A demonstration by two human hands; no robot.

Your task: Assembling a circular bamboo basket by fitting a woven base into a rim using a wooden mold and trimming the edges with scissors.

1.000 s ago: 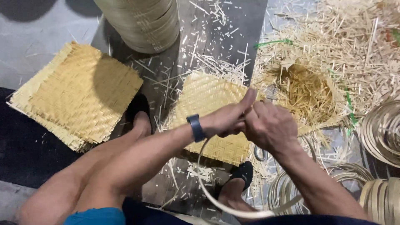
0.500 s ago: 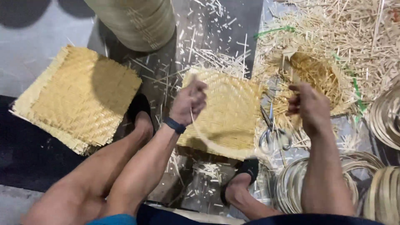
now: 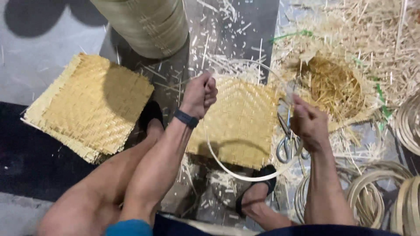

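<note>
My left hand [image 3: 200, 95], with a dark band on its wrist, is closed around one end of a thin pale bamboo strip [image 3: 236, 174]. My right hand [image 3: 309, 123] pinches the strip's other end. The strip curves in a loop from hand to hand, hanging low over a small square woven bamboo mat [image 3: 243, 120] on the floor and arching up above it. Scissors [image 3: 286, 142] lie on the floor just under my right hand.
A stack of larger woven mats [image 3: 89, 107] lies at the left. A tall roll of woven matting [image 3: 146, 24] stands at the top. Bamboo shavings and a shallow basket [image 3: 334, 87] fill the upper right. Coiled bamboo hoops [image 3: 369, 196] lie at the lower right. My sandalled feet [image 3: 258, 192] flank the small mat.
My hands were together a second ago; they have drawn apart, left hand to the left and right hand to the right, spreading the strip into a wide loop.
</note>
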